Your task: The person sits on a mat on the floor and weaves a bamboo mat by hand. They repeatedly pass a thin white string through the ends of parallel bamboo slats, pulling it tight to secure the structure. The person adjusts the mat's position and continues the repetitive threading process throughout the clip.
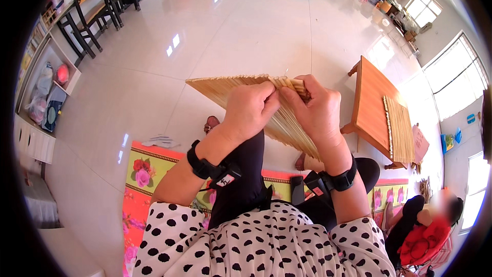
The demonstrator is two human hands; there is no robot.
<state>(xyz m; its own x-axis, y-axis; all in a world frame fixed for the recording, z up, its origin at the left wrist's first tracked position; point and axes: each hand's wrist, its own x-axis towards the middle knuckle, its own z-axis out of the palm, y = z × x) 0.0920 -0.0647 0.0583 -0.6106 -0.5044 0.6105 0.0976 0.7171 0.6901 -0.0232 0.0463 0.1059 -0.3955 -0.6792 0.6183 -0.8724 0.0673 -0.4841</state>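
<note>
In front of me hangs a mat of straw-coloured stalks (220, 90) laid side by side, its bound edge uppermost. My left hand (251, 107) is closed on that top edge near its middle, thumb and fingers pinched together. Close beside it, my right hand (315, 105) grips the right end of the same edge, with the thumb pressed against the stalks. The two hands almost touch. The mat's lower part slants down behind my right wrist. What the fingertips do at the binding is hidden.
A low wooden table (371, 102) stands at the right, with another stalk mat (398, 128) on it. A seated person in red (425, 241) is at the lower right. A flowered mat (141, 190) lies beneath me; a phone (297, 190) rests near my legs. Chairs (89, 15) stand far left.
</note>
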